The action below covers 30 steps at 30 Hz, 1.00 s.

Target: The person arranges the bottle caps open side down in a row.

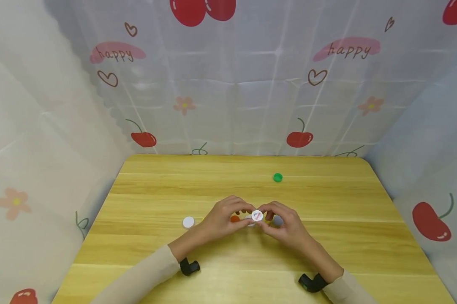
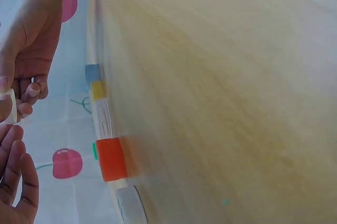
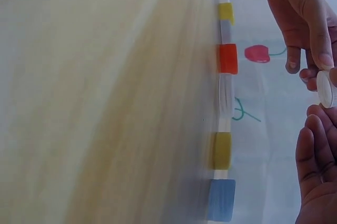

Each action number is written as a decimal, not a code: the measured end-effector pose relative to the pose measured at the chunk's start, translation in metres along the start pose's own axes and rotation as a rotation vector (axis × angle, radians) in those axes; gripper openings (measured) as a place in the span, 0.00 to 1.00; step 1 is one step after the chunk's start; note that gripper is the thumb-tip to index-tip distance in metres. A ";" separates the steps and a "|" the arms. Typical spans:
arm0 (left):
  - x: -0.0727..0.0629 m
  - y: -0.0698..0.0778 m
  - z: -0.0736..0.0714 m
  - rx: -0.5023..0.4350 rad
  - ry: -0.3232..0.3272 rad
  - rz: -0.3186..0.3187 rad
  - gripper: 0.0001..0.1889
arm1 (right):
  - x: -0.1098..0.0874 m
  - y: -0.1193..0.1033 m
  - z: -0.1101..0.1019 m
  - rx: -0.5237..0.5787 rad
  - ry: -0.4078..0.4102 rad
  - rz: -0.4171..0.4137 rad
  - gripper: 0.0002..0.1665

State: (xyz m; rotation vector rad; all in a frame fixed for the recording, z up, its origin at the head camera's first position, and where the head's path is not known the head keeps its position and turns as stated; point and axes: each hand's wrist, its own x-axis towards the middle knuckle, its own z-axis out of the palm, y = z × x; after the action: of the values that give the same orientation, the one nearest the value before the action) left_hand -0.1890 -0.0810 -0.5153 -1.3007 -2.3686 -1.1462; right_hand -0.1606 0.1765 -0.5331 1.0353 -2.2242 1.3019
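Observation:
A white bottle cap (image 1: 257,215) with a small red and dark print on its flat face is held up between both hands. My left hand (image 1: 226,216) pinches its left edge between thumb and fingers. From the other side, the right hand (image 1: 286,223) pinches it too. In the right wrist view the cap (image 3: 326,90) stands on edge, clear of the tabletop. Partly behind the hands sit an orange cap (image 1: 235,218), another white cap (image 1: 250,220) and a blue-grey cap (image 1: 278,220). A yellow cap (image 2: 98,90) shows in the left wrist view.
Left of the left hand lies a white cap (image 1: 188,222). A green cap (image 1: 277,177) lies farther back on the wooden table (image 1: 198,173). Another yellow piece (image 3: 225,12) appears at the far end of the row. Printed curtains (image 1: 228,109) enclose the table's back and sides.

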 end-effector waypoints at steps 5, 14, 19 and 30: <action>0.006 0.001 0.006 0.018 -0.022 0.021 0.14 | -0.004 -0.001 -0.010 -0.032 -0.025 0.009 0.28; 0.025 0.006 0.032 0.126 -0.119 0.054 0.14 | -0.018 -0.005 -0.043 -0.233 -0.157 0.110 0.21; 0.042 0.014 0.056 0.249 -0.205 -0.006 0.14 | -0.029 -0.001 -0.060 -0.325 -0.176 0.156 0.19; 0.087 0.035 0.103 0.445 -0.344 -0.158 0.12 | -0.045 0.016 -0.091 -0.414 -0.283 0.295 0.14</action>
State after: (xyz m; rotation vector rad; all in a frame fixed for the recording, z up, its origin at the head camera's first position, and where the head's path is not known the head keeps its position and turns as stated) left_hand -0.1946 0.0581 -0.5218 -1.2425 -2.7941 -0.3991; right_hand -0.1470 0.2776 -0.5241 0.7938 -2.7877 0.7704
